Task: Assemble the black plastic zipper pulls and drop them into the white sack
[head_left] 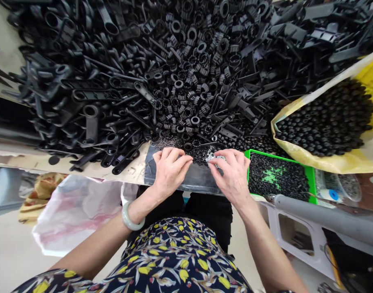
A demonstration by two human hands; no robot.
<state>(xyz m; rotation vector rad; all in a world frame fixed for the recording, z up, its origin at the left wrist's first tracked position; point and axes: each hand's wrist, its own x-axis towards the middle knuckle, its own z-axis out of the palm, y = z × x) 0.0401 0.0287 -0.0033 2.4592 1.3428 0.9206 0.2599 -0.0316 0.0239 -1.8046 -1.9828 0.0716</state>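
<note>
My left hand point(171, 167) is over the grey mat point(198, 179) at the table's front edge, its thumb and fingertips pinched together. Whatever the pinch holds, if anything, is too small to see. My right hand point(234, 173) is curled at a little heap of shiny silver pieces point(210, 154), thumb and forefinger close together. The heap lies partly behind its fingers, and I cannot make out what they grip. Tiny black parts point(199, 155) are scattered between the two hands. Just beyond lie loose black ribbed rings point(195, 120).
Black plastic handle-like arms point(91, 124) pile up at left; flat black pieces point(244, 103) lie right. Beside my right hand stands a green tray point(312, 183) of small black parts. A yellow bag point(335, 162) holds black tubular pieces. White plastic bag point(79, 215) hangs below left.
</note>
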